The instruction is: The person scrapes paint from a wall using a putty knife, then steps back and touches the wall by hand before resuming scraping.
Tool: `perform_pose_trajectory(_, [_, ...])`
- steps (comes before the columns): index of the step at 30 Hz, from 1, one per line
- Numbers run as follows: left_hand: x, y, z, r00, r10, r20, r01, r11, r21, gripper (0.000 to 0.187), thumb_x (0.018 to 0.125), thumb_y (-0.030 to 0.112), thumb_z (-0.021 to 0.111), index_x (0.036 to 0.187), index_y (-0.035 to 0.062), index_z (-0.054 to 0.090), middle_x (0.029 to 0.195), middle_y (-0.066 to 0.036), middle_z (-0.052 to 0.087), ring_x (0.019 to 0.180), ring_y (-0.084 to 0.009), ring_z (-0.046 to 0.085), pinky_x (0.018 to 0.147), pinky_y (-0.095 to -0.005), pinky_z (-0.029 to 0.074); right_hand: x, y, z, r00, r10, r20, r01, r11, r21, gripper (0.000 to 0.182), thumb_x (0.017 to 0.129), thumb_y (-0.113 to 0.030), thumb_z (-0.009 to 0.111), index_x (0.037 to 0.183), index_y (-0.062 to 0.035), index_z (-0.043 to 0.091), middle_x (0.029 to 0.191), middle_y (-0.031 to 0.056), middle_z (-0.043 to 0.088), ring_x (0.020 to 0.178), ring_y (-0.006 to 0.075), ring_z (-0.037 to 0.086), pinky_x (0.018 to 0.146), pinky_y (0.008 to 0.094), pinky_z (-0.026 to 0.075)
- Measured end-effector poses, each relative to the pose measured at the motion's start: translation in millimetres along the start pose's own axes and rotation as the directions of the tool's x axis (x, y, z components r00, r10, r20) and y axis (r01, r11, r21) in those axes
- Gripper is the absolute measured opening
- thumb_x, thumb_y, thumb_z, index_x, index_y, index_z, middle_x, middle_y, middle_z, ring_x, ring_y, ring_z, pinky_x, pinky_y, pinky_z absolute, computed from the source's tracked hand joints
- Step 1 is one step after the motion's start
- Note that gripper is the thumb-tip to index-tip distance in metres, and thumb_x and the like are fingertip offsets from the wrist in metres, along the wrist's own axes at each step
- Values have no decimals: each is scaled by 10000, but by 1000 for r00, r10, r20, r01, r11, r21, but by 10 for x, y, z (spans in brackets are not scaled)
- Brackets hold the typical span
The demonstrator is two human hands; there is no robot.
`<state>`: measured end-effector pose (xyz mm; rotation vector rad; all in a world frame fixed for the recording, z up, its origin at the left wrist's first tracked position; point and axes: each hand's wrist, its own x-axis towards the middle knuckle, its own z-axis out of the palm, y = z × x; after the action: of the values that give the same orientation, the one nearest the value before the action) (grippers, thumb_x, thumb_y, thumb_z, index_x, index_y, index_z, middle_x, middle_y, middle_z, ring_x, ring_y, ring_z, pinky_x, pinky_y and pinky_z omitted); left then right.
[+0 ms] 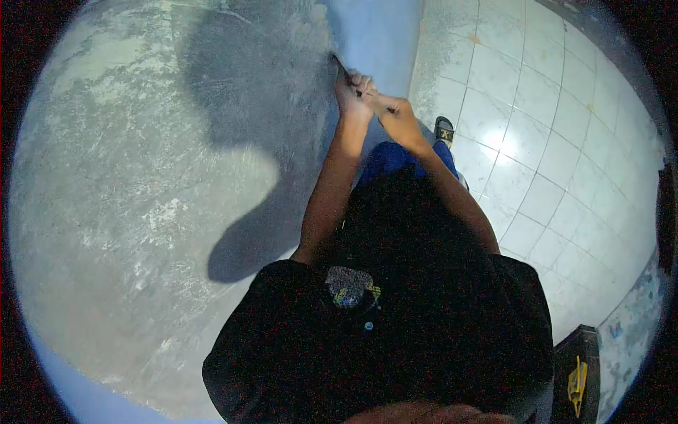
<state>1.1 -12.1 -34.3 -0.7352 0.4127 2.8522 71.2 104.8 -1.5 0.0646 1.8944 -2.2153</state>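
A thin, dark tool points up and left from my hands, its tip close to the grey, patchy wall surface. My left hand is closed around it. Just below and to the right, my right hand is closed on the pale rear part of the same tool, with the two hands nearly touching. The tool's exact kind is too small to make out.
White tiled floor lies on the right, and a pale blue strip runs beyond my hands. A sandalled foot shows near my right forearm. At the lower right, a yellow object rests on a dark box.
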Motion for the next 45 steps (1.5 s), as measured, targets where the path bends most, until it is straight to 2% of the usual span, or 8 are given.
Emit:
perform_pose_trajectory(12, [-84, -198, 346, 980, 116, -163, -103, 991, 87, 392, 879, 372, 426, 569, 135, 379, 467, 6, 383, 365, -135, 335, 350, -262, 300, 86, -138, -132, 990, 140, -27, -139, 989, 47, 197, 831, -217, 564, 934, -70, 646, 559, -66, 421, 519, 35, 373, 457, 212, 304])
perform_pose_trajectory(15, [-14, 26, -214, 941, -69, 331, 84, 996, -32, 362, 882, 367, 419, 606, 136, 396, 483, 6, 404, 371, -128, 332, 374, -253, 307, 0, 246, -22, 992, -128, -14, 128, 991, -27, 222, 844, -243, 531, 911, -63, 644, 508, -61, 396, 473, 37, 365, 420, 219, 283])
perform_pose_trajectory(24, [63, 51, 40, 985, -42, 165, 55, 995, -78, 324, 881, 313, 383, 674, 93, 498, 517, -29, 442, 378, -166, 355, 323, -288, 286, 65, 44, 25, 999, 19, -33, -21, 999, -45, 192, 806, -132, 547, 943, -29, 632, 878, 83, 649, 789, 90, 526, 724, 245, 426])
perform_pose_trajectory(28, [-46, -30, 34, 996, -9, 91, 9, 1000, -3, 301, 838, 320, 429, 641, 97, 475, 519, -3, 398, 421, -147, 357, 405, -290, 292, 136, 111, 38, 974, -165, -156, 184, 976, 119, 215, 833, -235, 565, 915, -60, 658, 577, -39, 478, 522, 50, 392, 459, 230, 327])
perform_pose_trajectory(34, [219, -30, 82, 999, 47, 15, -49, 983, 179, 291, 830, 339, 417, 658, 115, 485, 556, 1, 429, 436, -125, 353, 406, -253, 285, 176, -162, -66, 969, 247, -27, -246, 968, 50, 194, 771, -133, 528, 904, -56, 647, 734, 45, 585, 698, 80, 481, 633, 255, 382])
perform_pose_trajectory(37, [70, 28, -83, 919, -121, 374, 124, 992, 17, 304, 834, 343, 427, 627, 120, 444, 529, -6, 401, 414, -130, 336, 407, -257, 298, 67, -111, -96, 975, 223, -8, -223, 974, 35, 209, 766, -87, 512, 924, -54, 645, 669, 21, 584, 662, 76, 485, 579, 251, 405])
perform_pose_trajectory(41, [152, 21, 16, 998, 17, -59, 1, 953, 302, 382, 833, 380, 424, 545, 132, 380, 477, 2, 336, 384, -135, 305, 414, -261, 286, 119, -130, -72, 973, 231, 11, -232, 970, 74, 234, 771, -87, 499, 955, -56, 639, 635, 7, 553, 615, 66, 458, 540, 244, 387])
perform_pose_trajectory(45, [-14, -35, 131, 999, 43, -13, -41, 993, 112, 358, 830, 333, 437, 539, 139, 364, 483, 8, 335, 386, -137, 309, 417, -278, 289, 85, -192, -114, 958, 288, 12, -288, 956, 60, 232, 771, -86, 469, 923, -20, 633, 658, 27, 572, 643, 83, 483, 593, 248, 410])
